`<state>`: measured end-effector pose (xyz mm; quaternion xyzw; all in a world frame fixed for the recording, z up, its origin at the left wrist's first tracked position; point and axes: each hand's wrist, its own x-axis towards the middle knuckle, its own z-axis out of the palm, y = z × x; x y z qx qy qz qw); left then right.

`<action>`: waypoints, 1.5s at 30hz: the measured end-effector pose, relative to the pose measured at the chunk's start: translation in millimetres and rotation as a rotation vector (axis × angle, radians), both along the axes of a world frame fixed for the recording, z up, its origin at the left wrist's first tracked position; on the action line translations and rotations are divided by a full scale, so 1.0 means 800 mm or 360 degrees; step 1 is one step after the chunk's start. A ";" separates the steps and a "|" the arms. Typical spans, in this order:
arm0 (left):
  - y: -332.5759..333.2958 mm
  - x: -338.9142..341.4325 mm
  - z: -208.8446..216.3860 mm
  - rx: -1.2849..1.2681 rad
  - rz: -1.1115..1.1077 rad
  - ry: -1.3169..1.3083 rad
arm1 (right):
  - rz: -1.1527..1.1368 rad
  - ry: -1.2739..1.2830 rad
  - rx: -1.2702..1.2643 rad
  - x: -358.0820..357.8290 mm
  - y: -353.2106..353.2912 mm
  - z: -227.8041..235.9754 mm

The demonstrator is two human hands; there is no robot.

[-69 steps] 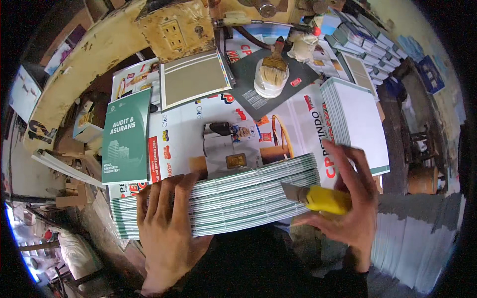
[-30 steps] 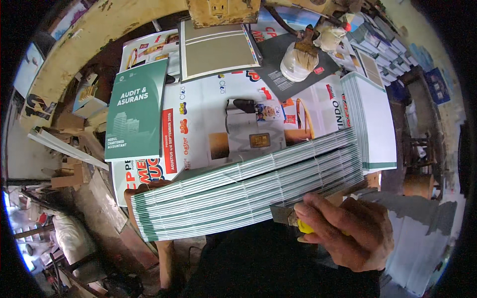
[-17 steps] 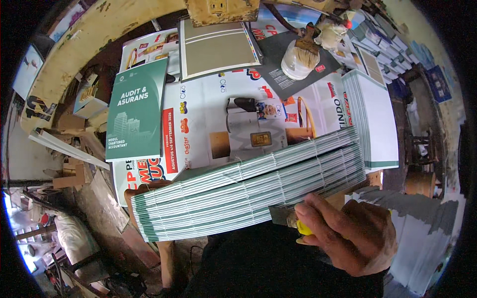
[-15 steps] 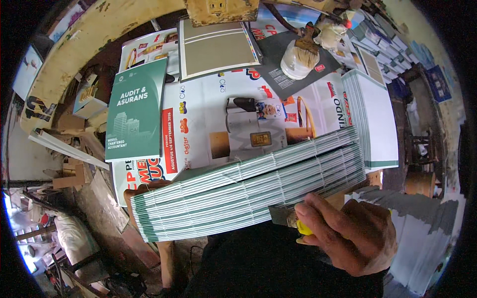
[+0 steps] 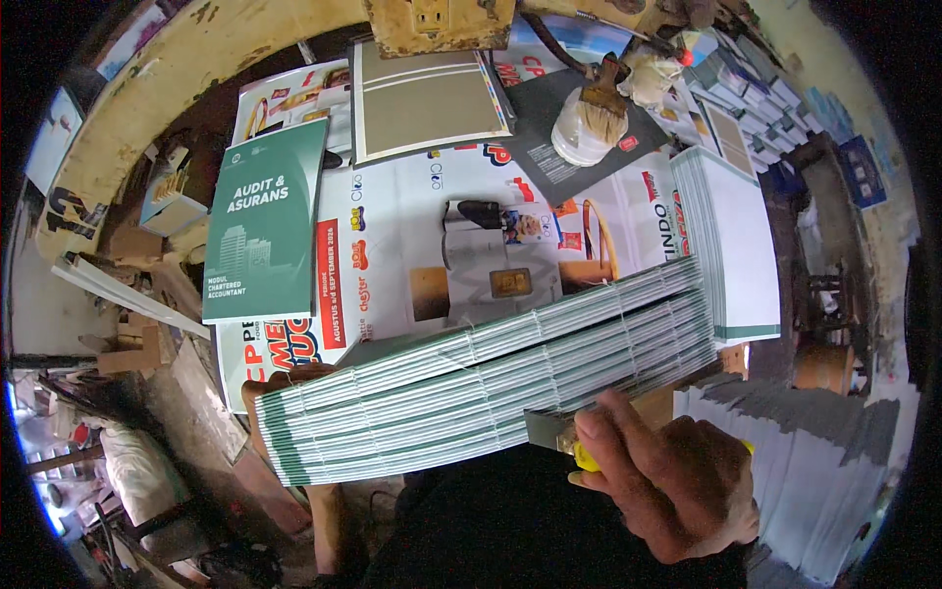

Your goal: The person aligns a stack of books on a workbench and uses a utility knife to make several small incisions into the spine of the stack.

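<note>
A long row of stitched booklets (image 5: 422,398), white with green bands, lies slantwise across the front with spines and thread stitches facing up. My left hand (image 5: 280,381) wraps round its left end, fingers on the far side and the wrist below; the rest is hidden by the booklets. My right hand (image 5: 677,476) is closed on a cutter knife (image 5: 551,430) with a broad metal blade and a yellow handle, mostly covered by my fingers. The blade lies at the near edge of the booklets, right of their middle; whether it touches them I cannot tell.
A green book (image 5: 260,231) lies at the left on a printed poster sheet (image 5: 392,187). Behind are a beige board (image 5: 427,103) and a brush (image 5: 603,103) on a white tub (image 5: 579,137). At right stand a white book stack (image 5: 736,255) and grey-edged sheets (image 5: 824,461).
My right hand with the cutter knife sits slightly further left and lower in the picture. The whole view has shifted slightly left; my left hand keeps its hold on the booklets.
</note>
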<state>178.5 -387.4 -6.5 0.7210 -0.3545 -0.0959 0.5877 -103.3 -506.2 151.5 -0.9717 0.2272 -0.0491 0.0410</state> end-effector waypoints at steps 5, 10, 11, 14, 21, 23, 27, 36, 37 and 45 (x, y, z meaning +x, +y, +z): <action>0.006 0.003 0.008 -0.0013 0.0050 -0.0034 | -0.0104 -0.0200 -0.0260 -0.012 -0.024 0.000; 0.001 0.000 0.001 -0.0016 0.0012 -0.0008 | 0.0138 -0.0056 0.0011 0.003 -0.021 0.006; 0.002 0.001 0.001 -0.0019 0.0033 -0.0019 | 0.0191 -0.0044 -0.0009 0.004 -0.023 0.002; 0.003 0.001 0.001 -0.0012 0.0038 -0.0020 | 0.0206 -0.0065 -0.0109 0.004 -0.022 -0.006; 0.001 0.006 0.003 -0.0004 0.0068 -0.0023 | 0.0175 -0.0051 -0.0092 0.007 -0.019 -0.003; 0.000 0.007 0.003 -0.0007 0.0068 -0.0016 | 0.0208 -0.0053 -0.0144 0.008 -0.021 -0.003; -0.002 0.007 0.000 0.0002 0.0055 -0.0007 | 0.0198 -0.0084 -0.0164 0.009 -0.021 -0.006; -0.007 0.006 -0.001 0.0004 0.0039 -0.0010 | 0.0157 -0.0052 -0.0208 0.009 -0.022 -0.007; -0.005 0.006 -0.001 0.0008 0.0051 -0.0011 | 0.0172 -0.0084 -0.0419 0.001 -0.033 -0.016; -0.007 0.000 0.002 0.0143 0.0058 -0.0039 | -0.0209 -0.0191 -0.0040 0.009 -0.008 0.009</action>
